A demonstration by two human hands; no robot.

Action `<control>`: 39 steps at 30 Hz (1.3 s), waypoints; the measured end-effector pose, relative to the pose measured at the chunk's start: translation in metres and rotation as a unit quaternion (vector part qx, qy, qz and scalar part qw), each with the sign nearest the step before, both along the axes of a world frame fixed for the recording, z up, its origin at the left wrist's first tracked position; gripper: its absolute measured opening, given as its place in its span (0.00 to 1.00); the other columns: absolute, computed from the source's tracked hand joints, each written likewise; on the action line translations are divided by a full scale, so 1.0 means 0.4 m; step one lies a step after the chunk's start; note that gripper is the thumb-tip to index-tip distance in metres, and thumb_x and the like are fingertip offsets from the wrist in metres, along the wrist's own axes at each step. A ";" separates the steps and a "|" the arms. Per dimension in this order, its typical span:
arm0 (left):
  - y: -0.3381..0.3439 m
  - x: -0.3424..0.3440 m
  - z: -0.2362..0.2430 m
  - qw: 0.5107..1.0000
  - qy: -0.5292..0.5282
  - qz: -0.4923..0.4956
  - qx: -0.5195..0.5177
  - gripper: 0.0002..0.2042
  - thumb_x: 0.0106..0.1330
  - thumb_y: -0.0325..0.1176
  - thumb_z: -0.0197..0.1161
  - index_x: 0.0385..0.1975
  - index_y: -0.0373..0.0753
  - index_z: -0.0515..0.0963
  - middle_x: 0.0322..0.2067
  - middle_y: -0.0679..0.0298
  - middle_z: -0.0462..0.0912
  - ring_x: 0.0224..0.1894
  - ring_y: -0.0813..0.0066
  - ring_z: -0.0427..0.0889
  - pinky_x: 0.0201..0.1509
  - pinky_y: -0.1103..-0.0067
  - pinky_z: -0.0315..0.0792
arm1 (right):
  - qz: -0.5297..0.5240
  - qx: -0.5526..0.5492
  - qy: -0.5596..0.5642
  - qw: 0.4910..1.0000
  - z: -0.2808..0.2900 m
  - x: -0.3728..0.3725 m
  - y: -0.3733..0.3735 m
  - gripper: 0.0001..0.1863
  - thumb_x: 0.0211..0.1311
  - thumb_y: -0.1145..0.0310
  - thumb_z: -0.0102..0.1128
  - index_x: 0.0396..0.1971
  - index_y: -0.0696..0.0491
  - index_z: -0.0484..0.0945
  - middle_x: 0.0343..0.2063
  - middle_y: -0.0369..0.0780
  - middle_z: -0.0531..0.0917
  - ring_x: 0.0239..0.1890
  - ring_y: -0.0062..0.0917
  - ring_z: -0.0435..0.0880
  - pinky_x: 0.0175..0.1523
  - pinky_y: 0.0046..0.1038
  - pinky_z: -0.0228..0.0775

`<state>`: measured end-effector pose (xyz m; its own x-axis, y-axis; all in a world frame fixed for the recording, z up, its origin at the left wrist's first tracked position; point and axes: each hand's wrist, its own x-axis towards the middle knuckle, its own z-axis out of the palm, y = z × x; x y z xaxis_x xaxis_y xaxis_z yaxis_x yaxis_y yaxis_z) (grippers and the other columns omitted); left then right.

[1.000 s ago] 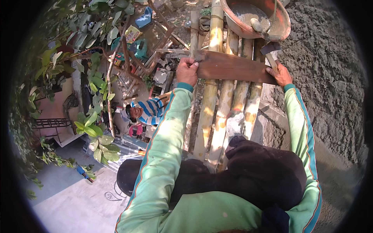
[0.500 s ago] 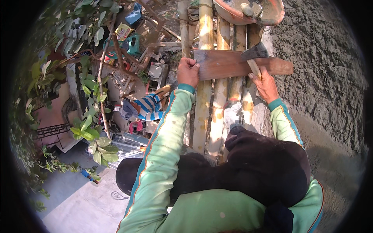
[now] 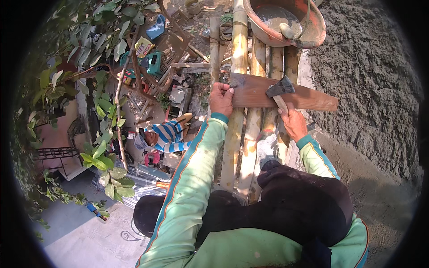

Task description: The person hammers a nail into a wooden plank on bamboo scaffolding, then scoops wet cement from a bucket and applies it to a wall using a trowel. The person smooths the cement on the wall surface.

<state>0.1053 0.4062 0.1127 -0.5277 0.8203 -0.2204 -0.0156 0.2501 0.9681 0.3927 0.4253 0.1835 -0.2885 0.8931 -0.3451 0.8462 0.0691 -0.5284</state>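
A reddish-brown wooden board point(image 3: 308, 96), tapered at its right end, lies across the bamboo poles point(image 3: 240, 53). My left hand point(image 3: 221, 99) grips the board's left end, thumb on its top face. In my right hand point(image 3: 293, 123) is a hatchet point(image 3: 281, 89), held by its short wooden handle. Its dark metal head lies over the middle of the board; whether it touches the wood I cannot tell. The right hand is just below the board's near edge.
A reddish tub point(image 3: 319, 33) of wet mortar stands on the poles beyond the board. Rough plastered wall point(image 3: 366, 67) runs along the right. Far below on the left, a person in a striped shirt point(image 3: 167, 134) is among clutter. Leafy branches point(image 3: 105, 102) hang at left.
The hatchet has shifted left along the board and its head now lies over the board's face rather than its far edge. Board and tub appear lower in view. My left hand keeps its grip.
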 end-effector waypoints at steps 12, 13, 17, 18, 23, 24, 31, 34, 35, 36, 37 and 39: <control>0.008 -0.045 0.036 0.993 0.090 -0.048 -0.051 0.09 0.63 0.26 0.71 0.36 0.35 0.76 0.28 0.63 0.82 0.30 0.76 0.80 0.38 0.76 0.76 | 0.029 -0.004 -0.064 0.997 0.006 -0.016 0.022 0.20 0.74 0.54 0.54 0.45 0.58 0.70 0.31 0.60 0.84 0.38 0.61 0.83 0.43 0.56 0.73; 0.001 -0.039 0.045 0.992 0.098 -0.049 -0.054 0.09 0.63 0.26 0.71 0.36 0.35 0.76 0.28 0.63 0.82 0.30 0.74 0.80 0.38 0.76 0.76 | 0.029 0.005 -0.056 0.998 -0.004 -0.006 0.028 0.20 0.74 0.54 0.55 0.45 0.58 0.70 0.31 0.61 0.84 0.38 0.61 0.83 0.43 0.56 0.73; -0.038 -0.025 0.046 0.980 0.170 -0.046 -0.087 0.08 0.62 0.28 0.71 0.35 0.38 0.78 0.28 0.62 0.81 0.30 0.72 0.80 0.37 0.76 0.75 | 0.037 0.037 -0.029 0.998 -0.024 0.004 0.037 0.20 0.73 0.54 0.56 0.44 0.58 0.69 0.31 0.61 0.83 0.38 0.60 0.83 0.42 0.57 0.73; -0.042 -0.017 0.068 0.977 0.188 -0.050 -0.086 0.08 0.62 0.28 0.72 0.35 0.37 0.78 0.27 0.64 0.79 0.28 0.75 0.78 0.36 0.76 0.74 | 0.038 0.041 -0.032 0.998 -0.023 0.008 0.039 0.20 0.73 0.54 0.56 0.44 0.58 0.69 0.31 0.61 0.83 0.38 0.60 0.83 0.42 0.56 0.73; -0.046 0.004 0.143 0.927 0.367 -0.059 0.048 0.07 0.59 0.31 0.74 0.34 0.41 0.84 0.30 0.63 0.81 0.29 0.65 0.81 0.37 0.72 0.76 | 0.046 0.038 -0.050 0.997 -0.025 0.017 0.025 0.20 0.73 0.53 0.55 0.44 0.57 0.69 0.30 0.60 0.84 0.37 0.60 0.83 0.42 0.56 0.73; -0.037 0.006 0.158 0.910 0.401 -0.093 0.055 0.07 0.58 0.32 0.74 0.34 0.42 0.84 0.31 0.62 0.81 0.30 0.63 0.82 0.37 0.71 0.76 | 0.049 0.038 -0.044 0.997 -0.027 0.019 0.022 0.20 0.73 0.53 0.55 0.44 0.57 0.69 0.30 0.60 0.84 0.37 0.60 0.83 0.42 0.56 0.73; -0.030 0.066 0.110 0.828 0.513 -0.211 0.084 0.06 0.57 0.33 0.73 0.32 0.48 0.85 0.32 0.63 0.82 0.32 0.57 0.84 0.36 0.65 0.77 | 0.034 0.018 -0.042 0.998 -0.014 0.007 0.020 0.20 0.74 0.53 0.53 0.45 0.57 0.69 0.30 0.60 0.84 0.37 0.61 0.83 0.42 0.57 0.73; -0.030 0.070 0.096 0.856 0.476 -0.183 0.086 0.06 0.57 0.35 0.73 0.32 0.47 0.84 0.33 0.62 0.81 0.32 0.57 0.84 0.35 0.64 0.76 | 0.044 0.017 -0.050 0.998 -0.007 0.003 0.026 0.20 0.74 0.53 0.53 0.45 0.58 0.69 0.30 0.60 0.84 0.37 0.61 0.83 0.42 0.57 0.73; -0.026 0.065 0.092 0.858 0.472 -0.185 0.081 0.06 0.57 0.35 0.73 0.32 0.47 0.84 0.33 0.62 0.81 0.32 0.56 0.84 0.35 0.64 0.77 | 0.045 0.020 -0.050 0.998 -0.005 0.002 0.027 0.20 0.74 0.53 0.53 0.45 0.58 0.69 0.30 0.60 0.84 0.37 0.61 0.83 0.42 0.57 0.73; -0.023 0.063 0.094 0.860 0.469 -0.186 0.077 0.06 0.58 0.35 0.73 0.32 0.47 0.84 0.34 0.62 0.81 0.32 0.56 0.84 0.35 0.63 0.77 | 0.046 0.024 -0.049 0.997 -0.001 0.000 0.029 0.20 0.74 0.53 0.53 0.45 0.58 0.69 0.30 0.60 0.84 0.37 0.61 0.83 0.42 0.57 0.73; -0.023 0.066 0.096 0.856 0.476 -0.191 0.066 0.06 0.58 0.35 0.73 0.33 0.47 0.83 0.34 0.62 0.81 0.32 0.55 0.84 0.35 0.63 0.77 | 0.047 0.029 -0.048 0.997 0.001 -0.001 0.029 0.20 0.74 0.53 0.53 0.45 0.58 0.69 0.30 0.60 0.84 0.37 0.61 0.83 0.42 0.57 0.73; -0.022 0.070 0.099 0.847 0.489 -0.201 0.044 0.06 0.59 0.34 0.72 0.33 0.46 0.82 0.35 0.62 0.81 0.32 0.54 0.84 0.35 0.63 0.77 | 0.046 0.026 -0.045 0.998 0.002 0.000 0.026 0.20 0.74 0.52 0.53 0.45 0.58 0.69 0.31 0.60 0.84 0.37 0.61 0.83 0.41 0.57 0.73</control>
